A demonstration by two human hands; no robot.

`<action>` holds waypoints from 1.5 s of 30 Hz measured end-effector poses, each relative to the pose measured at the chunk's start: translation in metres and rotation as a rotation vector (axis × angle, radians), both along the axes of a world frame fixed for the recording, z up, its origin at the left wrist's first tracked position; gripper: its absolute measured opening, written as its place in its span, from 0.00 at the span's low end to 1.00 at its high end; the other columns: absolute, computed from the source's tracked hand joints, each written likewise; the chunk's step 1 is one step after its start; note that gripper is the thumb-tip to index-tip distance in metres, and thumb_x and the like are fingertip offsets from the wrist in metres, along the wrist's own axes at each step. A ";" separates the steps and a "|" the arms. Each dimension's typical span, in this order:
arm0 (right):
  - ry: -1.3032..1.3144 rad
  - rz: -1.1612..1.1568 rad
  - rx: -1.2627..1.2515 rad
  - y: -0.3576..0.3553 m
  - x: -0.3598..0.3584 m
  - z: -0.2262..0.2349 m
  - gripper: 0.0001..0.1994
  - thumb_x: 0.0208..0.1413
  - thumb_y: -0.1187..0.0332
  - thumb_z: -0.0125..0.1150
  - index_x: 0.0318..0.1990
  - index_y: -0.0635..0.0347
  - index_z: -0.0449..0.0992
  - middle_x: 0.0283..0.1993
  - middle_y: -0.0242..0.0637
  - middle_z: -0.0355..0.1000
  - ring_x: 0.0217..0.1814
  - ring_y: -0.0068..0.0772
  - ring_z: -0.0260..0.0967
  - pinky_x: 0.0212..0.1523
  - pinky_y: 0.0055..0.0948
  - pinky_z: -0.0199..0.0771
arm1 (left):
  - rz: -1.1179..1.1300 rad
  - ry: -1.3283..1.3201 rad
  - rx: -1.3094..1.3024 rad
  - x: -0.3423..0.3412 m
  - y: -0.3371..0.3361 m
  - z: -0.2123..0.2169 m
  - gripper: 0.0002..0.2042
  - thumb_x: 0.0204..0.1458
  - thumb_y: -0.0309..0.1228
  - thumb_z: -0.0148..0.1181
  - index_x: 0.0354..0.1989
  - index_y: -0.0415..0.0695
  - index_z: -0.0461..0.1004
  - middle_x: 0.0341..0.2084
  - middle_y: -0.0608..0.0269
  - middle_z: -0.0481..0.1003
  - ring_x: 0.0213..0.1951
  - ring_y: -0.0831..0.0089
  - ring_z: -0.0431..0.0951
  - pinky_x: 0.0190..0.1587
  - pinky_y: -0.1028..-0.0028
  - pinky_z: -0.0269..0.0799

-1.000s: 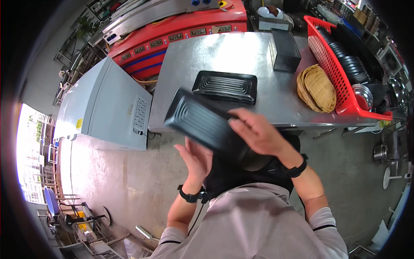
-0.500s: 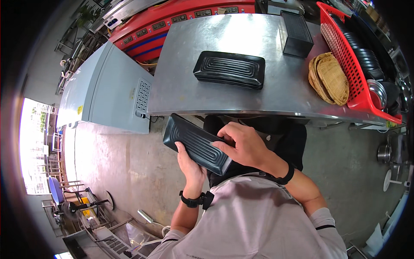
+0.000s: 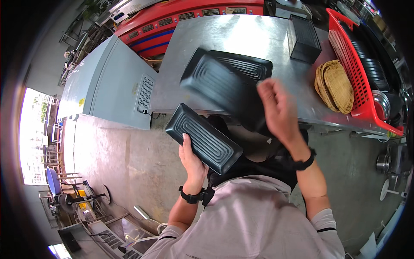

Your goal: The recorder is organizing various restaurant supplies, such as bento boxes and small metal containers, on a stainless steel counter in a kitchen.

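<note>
Light grey short-sleeved shirt with a thin dark band at each sleeve hem. Black apron-like cloth over the chest, far of the shirt. Bare forearms. Black band on the wrist of the left hand (image 3: 192, 162); black wristband likewise behind the right hand (image 3: 278, 110).

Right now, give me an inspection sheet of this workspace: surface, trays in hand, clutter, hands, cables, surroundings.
Surface: steel table, mostly bare metal.
Job's things: black ribbed tray held in the left hand; second black tray, blurred, in the right hand over the table edge; third tray seems to lie on the table behind it.
Clutter: black box, woven mats, red basket of dark dishes.
Hands: both in a closed grip on a tray.
Cables: nothing seen on the table.
Surroundings: grey cabinet, concrete floor, red machine.
</note>
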State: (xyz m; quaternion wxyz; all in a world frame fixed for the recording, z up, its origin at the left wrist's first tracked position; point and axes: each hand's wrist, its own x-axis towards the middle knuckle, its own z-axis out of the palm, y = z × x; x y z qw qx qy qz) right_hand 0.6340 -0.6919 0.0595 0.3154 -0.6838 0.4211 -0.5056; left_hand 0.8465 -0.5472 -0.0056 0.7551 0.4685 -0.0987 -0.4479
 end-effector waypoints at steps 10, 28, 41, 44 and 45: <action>0.248 0.048 0.122 -0.148 -0.024 0.005 0.17 0.73 0.58 0.61 0.44 0.67 0.82 0.32 0.24 0.73 0.36 0.15 0.64 0.39 0.25 0.66 | 0.038 0.026 0.009 0.008 0.005 -0.007 0.19 0.74 0.44 0.55 0.57 0.39 0.72 0.46 0.55 0.82 0.41 0.65 0.88 0.43 0.65 0.89; 0.434 0.051 0.087 -0.158 -0.010 -0.028 0.19 0.68 0.55 0.68 0.49 0.66 0.83 0.35 0.38 0.82 0.36 0.25 0.73 0.40 0.30 0.72 | 0.046 0.034 0.012 0.011 0.010 -0.002 0.19 0.74 0.44 0.55 0.58 0.39 0.72 0.46 0.55 0.82 0.41 0.66 0.88 0.42 0.66 0.89; 0.665 0.275 -0.199 -0.109 -0.012 -0.005 0.57 0.42 0.42 0.86 0.75 0.65 0.65 0.75 0.53 0.65 0.78 0.52 0.62 0.76 0.44 0.64 | 0.073 0.033 0.037 0.010 0.015 -0.006 0.18 0.74 0.43 0.54 0.57 0.38 0.71 0.45 0.55 0.82 0.39 0.66 0.88 0.40 0.67 0.89; 0.653 0.291 -0.186 -0.108 -0.011 -0.006 0.57 0.42 0.43 0.86 0.76 0.63 0.63 0.75 0.52 0.65 0.79 0.53 0.60 0.77 0.45 0.63 | 0.068 0.041 0.034 0.010 0.016 -0.006 0.18 0.74 0.43 0.54 0.56 0.38 0.72 0.44 0.55 0.82 0.39 0.66 0.88 0.40 0.67 0.89; 0.652 0.285 -0.171 -0.109 -0.011 -0.007 0.57 0.41 0.43 0.86 0.77 0.62 0.63 0.75 0.52 0.65 0.79 0.54 0.60 0.77 0.45 0.63 | 0.068 0.038 0.029 0.009 0.016 -0.005 0.18 0.74 0.43 0.54 0.56 0.38 0.72 0.45 0.55 0.82 0.39 0.66 0.88 0.40 0.67 0.89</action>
